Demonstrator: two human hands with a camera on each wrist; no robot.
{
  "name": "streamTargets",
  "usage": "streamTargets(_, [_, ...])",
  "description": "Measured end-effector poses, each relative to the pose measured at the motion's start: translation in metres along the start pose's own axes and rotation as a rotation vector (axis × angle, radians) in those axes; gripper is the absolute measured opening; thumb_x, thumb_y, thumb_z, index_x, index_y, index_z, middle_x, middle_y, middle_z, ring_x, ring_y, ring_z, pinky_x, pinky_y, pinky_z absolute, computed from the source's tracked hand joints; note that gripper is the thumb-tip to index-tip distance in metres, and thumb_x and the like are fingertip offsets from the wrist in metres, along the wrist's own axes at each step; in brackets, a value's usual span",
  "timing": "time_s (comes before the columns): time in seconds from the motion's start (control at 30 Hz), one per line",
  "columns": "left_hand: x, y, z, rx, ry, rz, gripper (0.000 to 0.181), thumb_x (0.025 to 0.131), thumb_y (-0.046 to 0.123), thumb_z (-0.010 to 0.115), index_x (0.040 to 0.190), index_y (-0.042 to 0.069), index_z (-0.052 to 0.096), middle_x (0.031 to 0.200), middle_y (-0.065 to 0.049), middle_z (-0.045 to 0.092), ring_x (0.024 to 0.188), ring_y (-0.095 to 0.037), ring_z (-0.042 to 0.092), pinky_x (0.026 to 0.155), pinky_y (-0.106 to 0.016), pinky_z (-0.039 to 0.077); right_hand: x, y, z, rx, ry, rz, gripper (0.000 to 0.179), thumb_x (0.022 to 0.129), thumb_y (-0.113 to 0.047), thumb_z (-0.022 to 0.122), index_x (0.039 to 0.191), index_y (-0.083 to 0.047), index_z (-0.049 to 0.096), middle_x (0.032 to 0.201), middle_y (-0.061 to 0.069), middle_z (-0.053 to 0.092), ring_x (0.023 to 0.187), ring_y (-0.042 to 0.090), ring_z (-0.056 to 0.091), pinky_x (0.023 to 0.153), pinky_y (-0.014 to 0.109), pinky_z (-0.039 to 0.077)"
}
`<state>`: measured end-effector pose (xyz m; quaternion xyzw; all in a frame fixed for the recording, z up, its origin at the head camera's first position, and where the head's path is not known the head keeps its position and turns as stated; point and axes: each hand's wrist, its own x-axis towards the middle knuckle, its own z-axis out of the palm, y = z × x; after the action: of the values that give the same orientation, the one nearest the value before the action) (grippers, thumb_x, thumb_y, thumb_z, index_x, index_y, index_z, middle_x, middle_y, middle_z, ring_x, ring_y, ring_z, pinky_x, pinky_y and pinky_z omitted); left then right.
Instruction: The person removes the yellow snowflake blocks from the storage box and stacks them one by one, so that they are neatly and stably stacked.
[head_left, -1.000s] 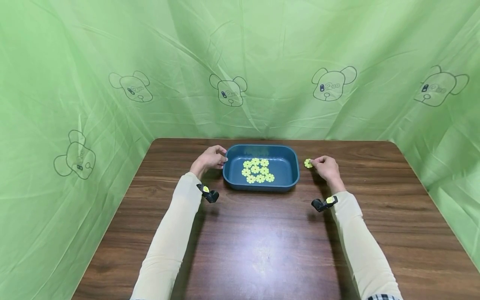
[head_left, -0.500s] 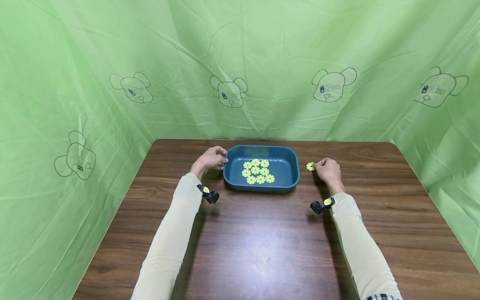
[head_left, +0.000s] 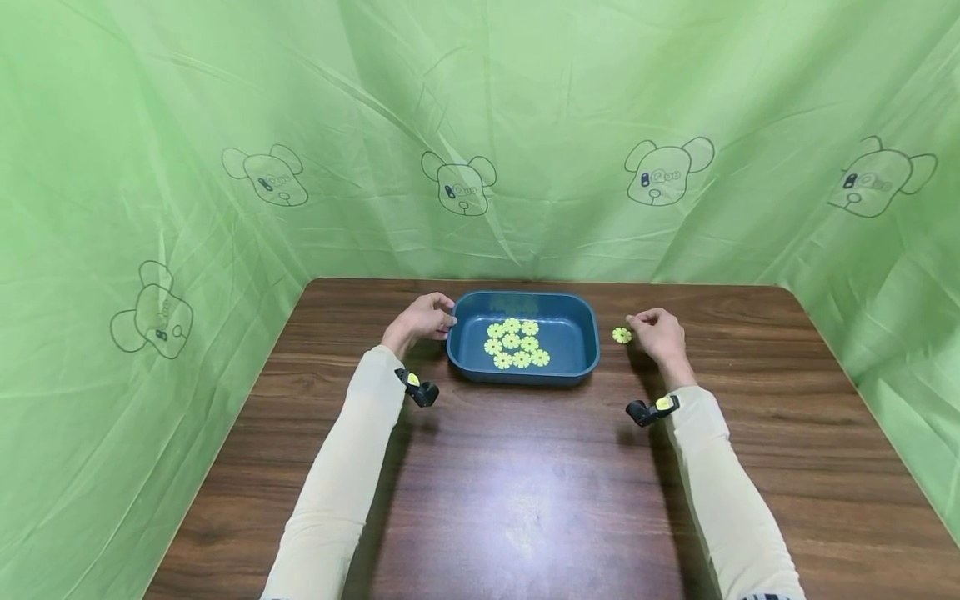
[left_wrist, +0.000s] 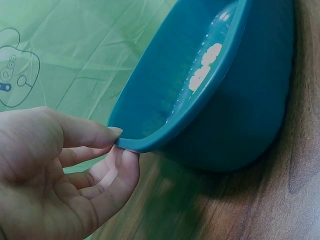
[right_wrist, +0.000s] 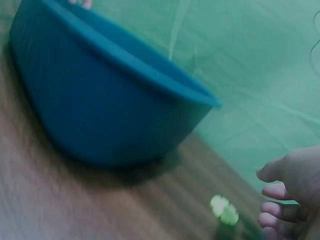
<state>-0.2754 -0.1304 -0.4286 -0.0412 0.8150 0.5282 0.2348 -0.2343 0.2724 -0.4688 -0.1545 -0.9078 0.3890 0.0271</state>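
A rectangular dark blue basin stands near the back of the table. My left hand pinches its left rim between thumb and fingers, plain in the left wrist view, where the basin wall fills the right side. Inside lie several yellow flower-shaped pieces, grouped toward the left. One more yellow flower piece lies flat on the wood just right of the basin. Beside it is my right hand, its fingers loosely bent and holding nothing. The right wrist view shows that flower piece apart from the fingertips.
The dark wood-grain table reaches back to a green cloth backdrop printed with bear heads. Cloth also hangs along both sides. A black wrist camera sits on the left wrist, another camera on the right.
My right hand has let go of the flower piece beside the basin, after shifting it slightly right and nearer. The left hand and basin stay in place.
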Motion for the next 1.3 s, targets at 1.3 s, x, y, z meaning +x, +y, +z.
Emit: streamTargets(1.3, [0.0,0.0,0.002,0.001,0.014,-0.008,0.039,0.093,0.0,0.056,0.13,0.002,0.043,0.094,-0.011,0.051,0.079,-0.019,0.054,0.093,-0.044,0.052,-0.026,-0.088,0.037,0.134,-0.289,-0.361,0.034,0.092,-0.032,0.065,0.114,-0.006,0.06,0.11,0.012,0.063,0.098,0.026,0.058,0.082,0.035,0.048])
